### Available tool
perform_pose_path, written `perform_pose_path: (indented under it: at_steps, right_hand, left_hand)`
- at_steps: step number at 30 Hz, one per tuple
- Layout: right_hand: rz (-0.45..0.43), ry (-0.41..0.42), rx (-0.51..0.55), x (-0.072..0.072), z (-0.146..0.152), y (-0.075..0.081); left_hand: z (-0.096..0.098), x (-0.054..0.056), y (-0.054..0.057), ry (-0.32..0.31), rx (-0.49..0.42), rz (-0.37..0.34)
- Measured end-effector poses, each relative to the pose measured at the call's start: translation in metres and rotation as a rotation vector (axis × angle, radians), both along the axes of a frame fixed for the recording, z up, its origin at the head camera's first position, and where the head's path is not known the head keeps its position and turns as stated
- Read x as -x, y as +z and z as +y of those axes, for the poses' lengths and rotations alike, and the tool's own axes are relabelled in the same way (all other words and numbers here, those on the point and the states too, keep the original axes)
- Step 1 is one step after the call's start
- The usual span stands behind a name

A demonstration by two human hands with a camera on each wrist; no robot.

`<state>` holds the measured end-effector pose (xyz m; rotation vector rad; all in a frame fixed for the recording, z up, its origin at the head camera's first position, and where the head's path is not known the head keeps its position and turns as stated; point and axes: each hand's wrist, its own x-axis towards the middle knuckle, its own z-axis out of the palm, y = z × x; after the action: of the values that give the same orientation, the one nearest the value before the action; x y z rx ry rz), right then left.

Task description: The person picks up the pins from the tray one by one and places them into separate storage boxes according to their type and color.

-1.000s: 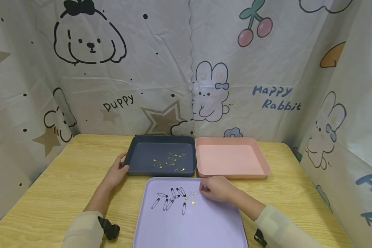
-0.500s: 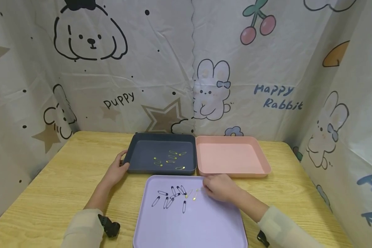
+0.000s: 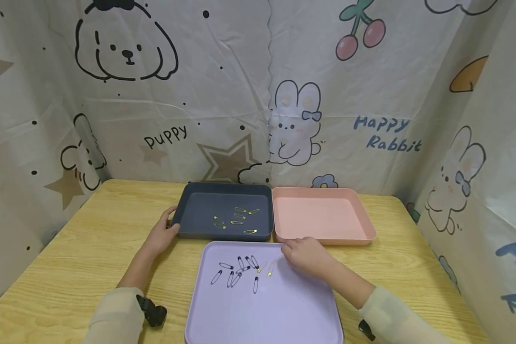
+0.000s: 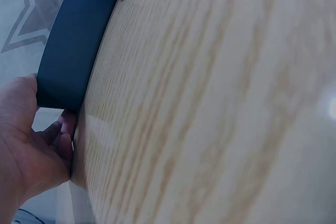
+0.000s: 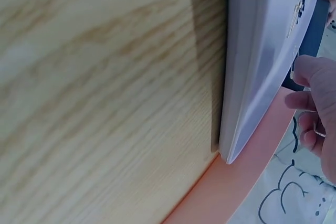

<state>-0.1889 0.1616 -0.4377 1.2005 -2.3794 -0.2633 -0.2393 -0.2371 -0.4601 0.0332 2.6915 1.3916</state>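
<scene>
My left hand (image 3: 160,235) grips the left end of the dark blue tray (image 3: 223,236), its thumb at the front corner and its fingers along the side. Several gold safety pins (image 3: 237,222) lie in that tray. Over the far right part of the lavender tray (image 3: 266,317), my right hand (image 3: 307,257) has its fingers curled. A thin metal glint, which looks like a safety pin (image 5: 318,128), shows between those fingers in the right wrist view. Beside the fingertips lie gold pins, one a gold safety pin (image 3: 271,269), with several black safety pins (image 3: 236,279) farther left.
A pink tray (image 3: 322,215) stands against the dark tray's right side, behind the lavender one. All three rest on a wood-grain table (image 3: 90,243). A printed cloth (image 3: 223,95) hangs behind and along both sides.
My right hand has drawn slightly right and away from the gold pins. One gold pin near it has turned and now lies more upright. My left hand stays at the dark tray.
</scene>
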Motion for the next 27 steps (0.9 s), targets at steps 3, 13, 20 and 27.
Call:
perform_pose_path:
  at_steps: [3, 13, 20, 27]
  right_hand:
    - [-0.124, -0.06, 0.077, 0.001, 0.001, 0.0]
    - [-0.427, -0.226, 0.255, 0.001, 0.001, 0.007]
    - [-0.682, -0.295, 0.468, 0.002, -0.001, 0.011]
    - [-0.768, -0.304, 0.587, 0.011, 0.001, 0.011]
  left_hand:
    - [0.001, 0.0, 0.001, -0.002, -0.001, 0.0]
    - [0.001, -0.001, 0.002, -0.006, -0.014, -0.012]
    - [0.001, -0.001, 0.002, -0.007, -0.015, -0.016]
    - [0.0, 0.0, 0.001, -0.002, -0.01, -0.023]
